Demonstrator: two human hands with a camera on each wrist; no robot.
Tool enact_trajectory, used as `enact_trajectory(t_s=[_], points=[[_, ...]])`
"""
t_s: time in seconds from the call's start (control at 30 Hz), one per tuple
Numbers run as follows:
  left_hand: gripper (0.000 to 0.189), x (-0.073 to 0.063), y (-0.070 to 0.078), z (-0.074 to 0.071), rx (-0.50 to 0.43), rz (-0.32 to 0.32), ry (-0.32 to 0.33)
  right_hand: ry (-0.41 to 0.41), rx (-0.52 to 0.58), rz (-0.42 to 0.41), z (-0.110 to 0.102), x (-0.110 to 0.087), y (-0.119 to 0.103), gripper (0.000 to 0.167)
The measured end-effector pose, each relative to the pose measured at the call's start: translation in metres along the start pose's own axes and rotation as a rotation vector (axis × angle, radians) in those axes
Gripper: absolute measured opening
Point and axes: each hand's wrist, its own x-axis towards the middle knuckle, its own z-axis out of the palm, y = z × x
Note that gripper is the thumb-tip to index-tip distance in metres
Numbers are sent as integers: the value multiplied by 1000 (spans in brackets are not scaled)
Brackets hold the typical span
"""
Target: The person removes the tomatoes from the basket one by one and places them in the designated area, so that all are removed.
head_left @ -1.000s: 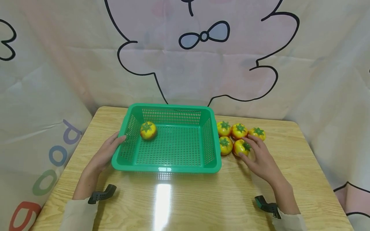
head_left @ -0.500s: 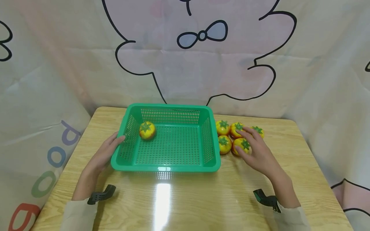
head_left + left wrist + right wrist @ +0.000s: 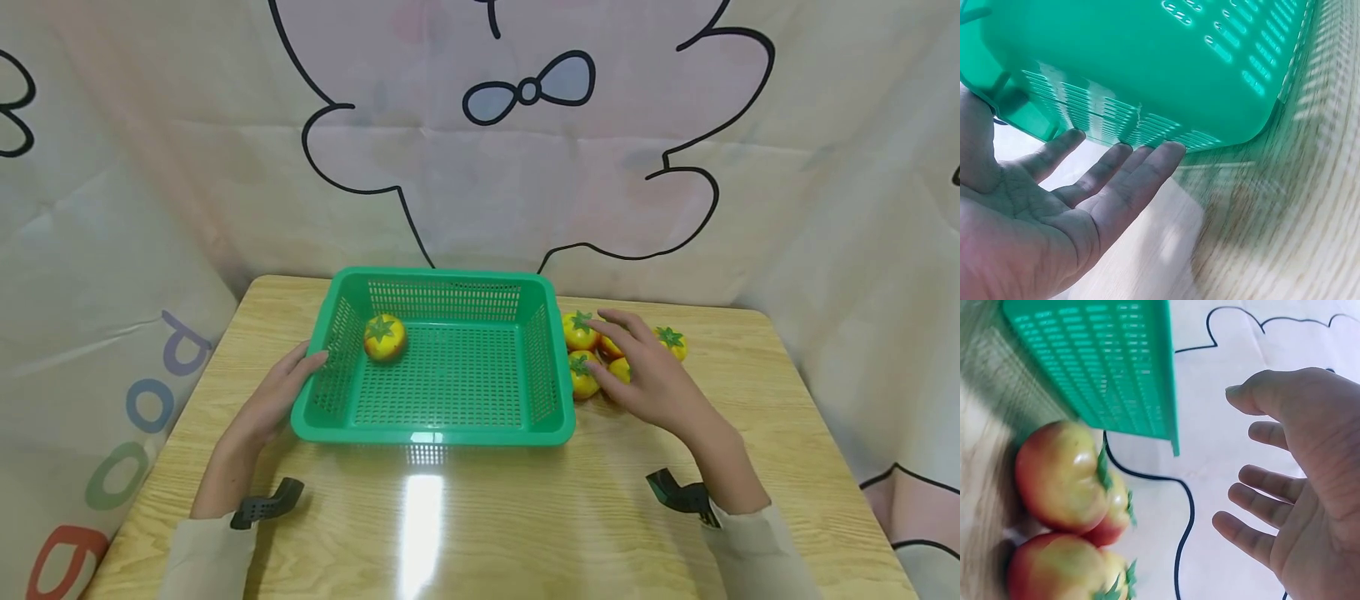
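A green plastic basket [image 3: 438,437] with slotted walls stands on the table, one yellow-red tomato [image 3: 385,337] inside at its left. My left hand [image 3: 273,396] holds the basket's left side, thumb over the rim; its fingertips [image 3: 1169,153] touch the outer wall. To the basket's right, several tomatoes with green leafy tops sit close together. My right hand [image 3: 656,375] hovers above them, fingers spread and apart from the fruit. Beneath its fingertips are a front tomato [image 3: 582,383] and a back tomato [image 3: 576,333]; the hand partly covers two others.
A single tomato [image 3: 671,342] lies at the right end of the group. The wooden table [image 3: 540,525] extends in front, and a printed cloth [image 3: 600,192] hangs behind its far edge. Each wrist wears a black camera mount [image 3: 267,504].
My right hand has lifted off the front right tomato and moved left over the tomatoes nearest the basket. My left hand and the basket have stayed in place.
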Motion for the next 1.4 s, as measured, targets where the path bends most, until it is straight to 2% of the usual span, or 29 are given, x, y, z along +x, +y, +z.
enact_trajectory(t_s=[0.63,1.17,1.4], points=[[74,-1,0,0,-13,-14,3,-105,-8,-103,0,37,-31,58],[75,-4,1,1,-12,-37,5,-205,42,-120,6,59,-54,57],[77,-3,3,2,-22,-30,3,-223,55,-196,7,79,-66,55]])
